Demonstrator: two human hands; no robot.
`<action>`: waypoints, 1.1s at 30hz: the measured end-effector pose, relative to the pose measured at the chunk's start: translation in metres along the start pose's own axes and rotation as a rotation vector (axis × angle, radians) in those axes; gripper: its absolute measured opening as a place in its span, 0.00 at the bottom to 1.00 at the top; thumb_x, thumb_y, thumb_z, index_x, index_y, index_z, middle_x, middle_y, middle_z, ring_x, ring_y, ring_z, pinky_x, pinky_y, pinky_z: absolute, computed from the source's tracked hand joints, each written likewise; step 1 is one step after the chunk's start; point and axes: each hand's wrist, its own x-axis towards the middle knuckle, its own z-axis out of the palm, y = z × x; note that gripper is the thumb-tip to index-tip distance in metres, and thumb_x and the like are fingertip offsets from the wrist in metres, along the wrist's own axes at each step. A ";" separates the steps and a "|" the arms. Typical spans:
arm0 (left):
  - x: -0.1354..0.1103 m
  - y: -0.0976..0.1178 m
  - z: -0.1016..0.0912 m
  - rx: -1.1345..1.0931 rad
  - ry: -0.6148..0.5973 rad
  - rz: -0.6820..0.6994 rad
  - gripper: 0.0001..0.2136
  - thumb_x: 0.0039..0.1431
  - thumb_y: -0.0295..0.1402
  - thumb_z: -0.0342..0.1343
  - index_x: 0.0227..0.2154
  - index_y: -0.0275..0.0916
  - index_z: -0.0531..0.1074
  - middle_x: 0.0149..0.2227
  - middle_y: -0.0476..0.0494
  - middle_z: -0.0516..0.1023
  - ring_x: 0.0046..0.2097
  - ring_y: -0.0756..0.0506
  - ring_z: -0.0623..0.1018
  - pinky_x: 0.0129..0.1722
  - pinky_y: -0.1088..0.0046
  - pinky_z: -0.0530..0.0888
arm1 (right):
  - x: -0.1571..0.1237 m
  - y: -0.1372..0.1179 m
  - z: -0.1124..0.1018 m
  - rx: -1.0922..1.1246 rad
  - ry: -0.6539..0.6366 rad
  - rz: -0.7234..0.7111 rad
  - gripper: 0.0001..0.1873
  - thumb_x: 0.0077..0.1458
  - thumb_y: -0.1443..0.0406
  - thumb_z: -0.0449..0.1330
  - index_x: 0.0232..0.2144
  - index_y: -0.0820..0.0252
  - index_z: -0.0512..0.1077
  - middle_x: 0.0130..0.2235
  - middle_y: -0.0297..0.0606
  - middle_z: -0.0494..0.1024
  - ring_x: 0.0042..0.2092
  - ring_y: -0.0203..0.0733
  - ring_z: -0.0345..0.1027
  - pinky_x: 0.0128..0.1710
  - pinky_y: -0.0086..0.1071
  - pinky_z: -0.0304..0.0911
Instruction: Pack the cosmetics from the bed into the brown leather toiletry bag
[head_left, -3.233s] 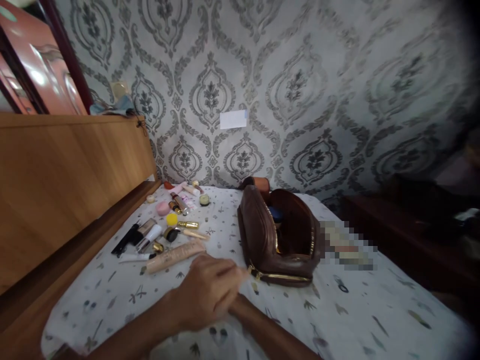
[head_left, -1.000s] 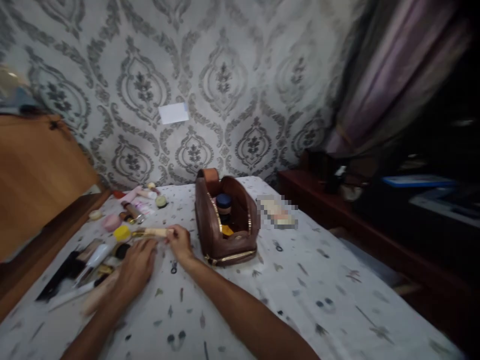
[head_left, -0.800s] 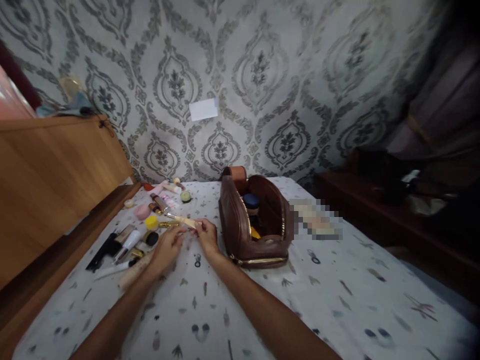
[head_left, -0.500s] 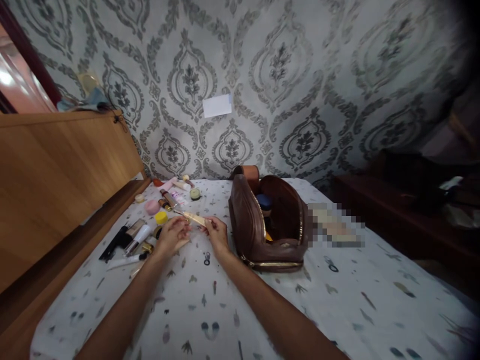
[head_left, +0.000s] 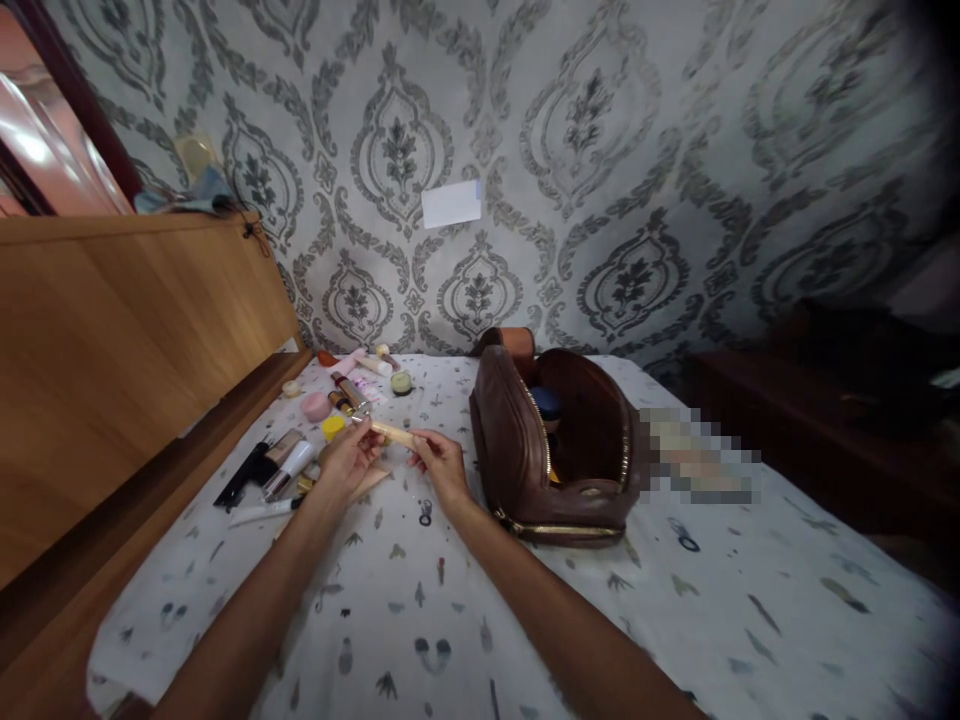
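Note:
A slim beige cosmetic tube is held level between my two hands, just above the patterned sheet. My left hand pinches its left end, where a shiny narrow tip shows. The fingers of my right hand close on the other end. Under my left hand lies a flat beige item, partly covered. To the right of my right hand stands a brown leather bag, unzipped, with a dark blue round-topped item inside.
Left of my hands lie a white-handled brush, a black case, a white tube, a yellow lid and a pink jar. Farther back sits a pale green jar. A wooden board borders the left side.
My left hand has come up and its fingers now pinch the left end of the tube. My right hand keeps its hold. The view has swung slightly left.

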 end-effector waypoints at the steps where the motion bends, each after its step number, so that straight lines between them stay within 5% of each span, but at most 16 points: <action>1: 0.000 0.000 -0.001 -0.006 -0.002 0.000 0.10 0.51 0.27 0.68 0.27 0.35 0.70 0.22 0.50 0.76 0.23 0.52 0.77 0.18 0.83 0.68 | 0.000 0.000 0.000 0.000 -0.001 0.000 0.20 0.47 0.53 0.63 0.35 0.62 0.79 0.22 0.34 0.74 0.23 0.38 0.66 0.22 0.29 0.57; 8: -0.003 0.000 -0.003 -0.037 -0.025 0.012 0.09 0.51 0.26 0.68 0.26 0.34 0.71 0.23 0.49 0.78 0.24 0.52 0.77 0.22 0.82 0.71 | 0.000 0.000 -0.002 -0.003 0.015 0.014 0.23 0.50 0.49 0.60 0.33 0.64 0.80 0.19 0.35 0.74 0.22 0.38 0.64 0.23 0.30 0.57; 23: -0.006 -0.001 -0.006 -0.065 -0.056 0.047 0.07 0.48 0.26 0.69 0.27 0.34 0.75 0.24 0.48 0.78 0.25 0.52 0.77 0.23 0.82 0.71 | -0.003 -0.004 -0.002 0.027 0.034 0.026 0.14 0.45 0.57 0.63 0.31 0.60 0.78 0.28 0.37 0.78 0.32 0.43 0.72 0.27 0.30 0.62; 33: -0.002 -0.002 -0.012 -0.066 -0.072 0.026 0.09 0.48 0.27 0.69 0.29 0.35 0.74 0.26 0.48 0.78 0.27 0.52 0.77 0.26 0.80 0.71 | -0.001 0.001 -0.001 0.016 0.052 -0.001 0.12 0.42 0.60 0.65 0.31 0.59 0.76 0.27 0.33 0.74 0.29 0.38 0.65 0.29 0.30 0.61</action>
